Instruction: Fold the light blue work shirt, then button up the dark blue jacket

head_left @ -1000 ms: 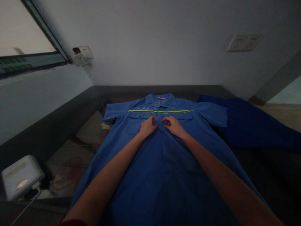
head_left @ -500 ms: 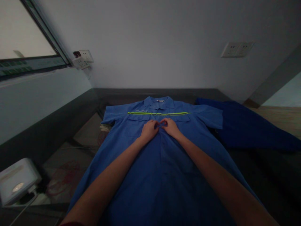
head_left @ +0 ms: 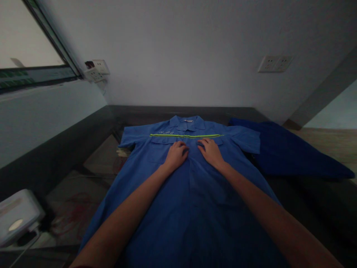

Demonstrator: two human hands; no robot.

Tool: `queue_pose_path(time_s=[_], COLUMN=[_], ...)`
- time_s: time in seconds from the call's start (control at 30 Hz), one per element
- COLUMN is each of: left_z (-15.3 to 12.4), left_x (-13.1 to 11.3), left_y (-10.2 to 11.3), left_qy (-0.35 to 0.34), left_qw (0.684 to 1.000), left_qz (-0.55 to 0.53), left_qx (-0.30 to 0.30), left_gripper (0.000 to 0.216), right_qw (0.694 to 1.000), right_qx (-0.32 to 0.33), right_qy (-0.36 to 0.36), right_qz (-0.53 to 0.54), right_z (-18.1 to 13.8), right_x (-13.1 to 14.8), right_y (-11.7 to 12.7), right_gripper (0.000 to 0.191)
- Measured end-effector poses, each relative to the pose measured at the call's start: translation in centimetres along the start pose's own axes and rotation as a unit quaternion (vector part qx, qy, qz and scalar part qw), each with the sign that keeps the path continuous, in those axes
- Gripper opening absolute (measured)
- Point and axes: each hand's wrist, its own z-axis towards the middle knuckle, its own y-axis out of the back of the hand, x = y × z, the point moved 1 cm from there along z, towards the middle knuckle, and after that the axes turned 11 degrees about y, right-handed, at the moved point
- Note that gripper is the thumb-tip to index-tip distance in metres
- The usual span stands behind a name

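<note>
A blue short-sleeved work shirt [head_left: 173, 193] lies spread out front side up, its collar toward the wall. A yellow-green stripe crosses its chest, with pale letters above it on the left. My left hand [head_left: 177, 153] rests on the chest beside the front placket, fingers loosely bent and apart from the thumb. On the other side of the placket, my right hand [head_left: 210, 150] lies near the right pocket flap with its fingers spread. Neither hand grips the cloth.
Darker blue cloth [head_left: 290, 152] lies to the right, partly under the sleeve. A white device [head_left: 19, 217] with a cable stands at the lower left. Wall sockets [head_left: 275, 64] sit above the dark table edge [head_left: 178, 109], and a window is at upper left.
My hands were pinched together at the shirt's placket. Now they have parted: my right hand has moved right and its fingers have opened, while my left hand has barely shifted.
</note>
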Motion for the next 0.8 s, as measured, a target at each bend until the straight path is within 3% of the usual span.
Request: queue_pose_path(time_s=[0.17,0.27,0.4,0.6,0.8], left_z=[-0.1,-0.3,-0.7,-0.8,-0.6], left_x=[0.5,1.2,1.8,1.6,1.0], left_y=[-0.5,-0.6,-0.3,-0.4,0.5], left_qy=[-0.038,-0.066,-0.086,-0.088,-0.056], left_qw=[0.997,0.992,0.989,0.989,0.997], left_qz=[0.018,0.019,0.025,0.03,-0.007], left_qx=[0.066,0.106,0.118,0.112,0.059], left_gripper=[0.041,0.047,0.051,0.054,0.044], right_qw=[0.991,0.989,0.988,0.991,0.996], right_qx=[0.09,0.108,0.121,0.101,0.027], right_qy=[-0.038,-0.038,-0.038,-0.034,-0.005], right_qz=[-0.088,-0.092,-0.09,-0.083,-0.083], right_z=[-2.4,-2.8,-2.8,-3.0,-3.1], right_x=[-2.3,-3.1,-3.5,-3.4,-2.1], right_y=[0.1,-0.1,-0.1,0.3,1.9], right_gripper=[0.046,0.048,0.049,0.048,0.04])
